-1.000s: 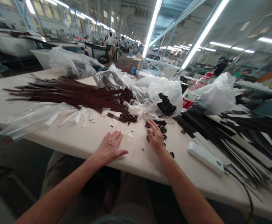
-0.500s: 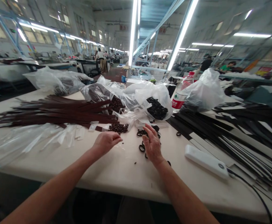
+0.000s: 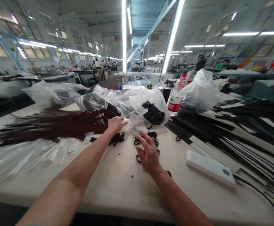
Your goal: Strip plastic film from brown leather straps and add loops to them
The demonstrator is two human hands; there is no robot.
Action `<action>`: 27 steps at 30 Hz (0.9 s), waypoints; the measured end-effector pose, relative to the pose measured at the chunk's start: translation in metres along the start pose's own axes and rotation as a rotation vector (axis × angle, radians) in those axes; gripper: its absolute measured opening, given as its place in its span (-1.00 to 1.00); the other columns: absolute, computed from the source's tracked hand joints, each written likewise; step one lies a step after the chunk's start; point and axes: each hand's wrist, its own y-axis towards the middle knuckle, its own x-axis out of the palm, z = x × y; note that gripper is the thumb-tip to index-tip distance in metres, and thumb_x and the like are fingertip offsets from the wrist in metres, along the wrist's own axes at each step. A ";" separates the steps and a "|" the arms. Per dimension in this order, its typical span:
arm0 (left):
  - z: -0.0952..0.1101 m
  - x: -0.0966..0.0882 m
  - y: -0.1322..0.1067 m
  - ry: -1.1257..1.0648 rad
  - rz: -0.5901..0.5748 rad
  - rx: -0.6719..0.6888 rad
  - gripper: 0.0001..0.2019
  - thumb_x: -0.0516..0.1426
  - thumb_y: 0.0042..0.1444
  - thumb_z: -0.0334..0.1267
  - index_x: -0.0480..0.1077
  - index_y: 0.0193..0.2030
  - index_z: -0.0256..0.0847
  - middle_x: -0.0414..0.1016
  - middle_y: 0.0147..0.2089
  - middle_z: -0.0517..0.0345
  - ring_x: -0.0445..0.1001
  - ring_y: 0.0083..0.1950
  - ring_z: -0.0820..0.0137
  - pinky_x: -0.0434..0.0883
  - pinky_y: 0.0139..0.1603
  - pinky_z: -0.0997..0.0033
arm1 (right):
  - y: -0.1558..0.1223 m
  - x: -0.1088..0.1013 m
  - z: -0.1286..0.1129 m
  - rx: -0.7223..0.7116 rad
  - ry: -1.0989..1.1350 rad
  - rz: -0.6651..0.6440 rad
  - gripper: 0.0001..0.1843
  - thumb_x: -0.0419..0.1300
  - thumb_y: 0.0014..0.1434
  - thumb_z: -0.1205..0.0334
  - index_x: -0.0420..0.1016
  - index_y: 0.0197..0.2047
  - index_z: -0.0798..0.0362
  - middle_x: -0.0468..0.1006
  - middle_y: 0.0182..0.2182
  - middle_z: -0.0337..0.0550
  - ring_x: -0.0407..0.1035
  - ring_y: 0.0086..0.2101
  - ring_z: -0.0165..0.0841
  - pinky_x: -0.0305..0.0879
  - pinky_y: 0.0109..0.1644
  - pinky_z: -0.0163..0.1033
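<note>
My left hand [image 3: 116,124] reaches over the small brown loops [image 3: 117,138], its fingers closed at the edge of a clear plastic bag [image 3: 129,125]. Brown pieces [image 3: 111,111] show inside the plastic behind that hand. My right hand [image 3: 148,153] hovers low over the table with its fingers apart and nothing in them. Around it lie several black loops [image 3: 137,142], some partly hidden under the hand. Just beyond, a bag of black loops [image 3: 153,113] stands with its mouth facing me.
Brown strips [image 3: 57,125] lie on the left, black strips [image 3: 217,138] on the right. A white power bank [image 3: 208,166] with a black cable is right of my arm. A red-labelled bottle [image 3: 175,102] and a knotted plastic bag [image 3: 201,89] stand behind. People work farther back.
My left hand has moved forward from the bare table to the plastic bag's edge, past the brown loops. The right hand stays over the black loops. The view has shifted slightly.
</note>
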 end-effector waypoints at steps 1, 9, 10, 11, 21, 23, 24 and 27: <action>0.002 0.002 0.002 -0.006 -0.005 0.001 -0.72 0.20 0.13 -0.04 0.63 -0.22 -0.16 0.65 -0.19 -0.06 0.55 -0.12 0.19 0.35 -0.09 0.31 | 0.000 0.000 0.000 -0.004 -0.002 -0.002 -0.56 -0.02 0.39 0.07 0.30 0.26 -0.01 0.33 0.25 0.09 0.22 0.23 -0.11 0.18 0.28 0.11; -0.002 -0.027 -0.029 -0.132 0.087 0.038 -0.69 0.13 0.15 -0.06 0.62 -0.29 -0.22 0.61 -0.42 0.08 0.48 -0.37 0.36 0.28 -0.34 0.43 | 0.002 0.000 0.000 0.003 0.035 -0.037 -0.59 0.03 0.37 0.11 0.38 0.22 0.02 0.37 0.23 0.08 0.26 0.20 -0.11 0.22 0.27 0.08; -0.005 -0.034 -0.039 -0.165 0.105 0.052 -0.68 0.13 0.15 -0.05 0.62 -0.29 -0.23 0.61 -0.42 0.09 0.48 -0.37 0.36 0.28 -0.35 0.44 | 0.002 0.001 0.000 0.001 0.046 -0.037 -0.59 0.03 0.36 0.12 0.40 0.20 0.03 0.39 0.22 0.08 0.27 0.19 -0.11 0.22 0.27 0.08; -0.009 -0.040 -0.051 -0.210 0.124 0.068 -0.68 0.13 0.14 -0.05 0.61 -0.30 -0.23 0.60 -0.41 0.11 0.48 -0.37 0.37 0.28 -0.35 0.45 | 0.003 0.001 0.000 0.003 0.060 -0.036 -0.60 0.04 0.36 0.13 0.42 0.19 0.04 0.40 0.21 0.09 0.29 0.18 -0.12 0.23 0.26 0.08; -0.025 -0.059 -0.205 -0.565 0.238 0.198 -0.82 0.22 0.11 -0.19 0.47 -0.45 -0.21 0.50 -0.41 0.17 0.45 -0.37 0.42 0.38 -0.31 0.46 | -0.011 0.007 -0.050 0.494 0.792 -0.343 -0.61 0.11 0.30 -0.08 0.57 -0.08 0.02 0.63 -0.17 -0.03 0.54 -0.18 -0.22 0.46 -0.12 -0.13; -0.023 -0.059 -0.234 -0.581 0.270 0.231 -0.85 0.21 0.15 -0.23 0.46 -0.42 -0.19 0.51 -0.38 0.16 0.48 -0.34 0.41 0.42 -0.26 0.46 | -0.016 0.011 -0.065 0.683 1.023 -0.479 -0.54 0.13 0.26 -0.18 0.55 -0.07 0.04 0.62 -0.15 -0.01 0.56 -0.23 -0.26 0.47 -0.25 -0.22; -0.023 -0.060 -0.247 -0.577 0.281 0.249 -0.86 0.20 0.17 -0.25 0.47 -0.41 -0.19 0.52 -0.37 0.15 0.49 -0.33 0.41 0.43 -0.25 0.46 | -0.018 0.012 -0.071 0.771 1.115 -0.503 -0.51 0.14 0.25 -0.21 0.54 -0.07 0.04 0.61 -0.12 0.00 0.56 -0.25 -0.28 0.46 -0.30 -0.26; -0.022 -0.062 -0.280 -0.516 0.288 0.299 -0.90 0.18 0.19 -0.31 0.49 -0.37 -0.16 0.54 -0.35 0.14 0.52 -0.31 0.41 0.44 -0.25 0.47 | -0.021 0.016 -0.081 0.988 1.262 -0.439 -0.49 0.15 0.22 -0.25 0.52 -0.12 0.06 0.61 -0.10 0.02 0.55 -0.34 -0.36 0.45 -0.40 -0.34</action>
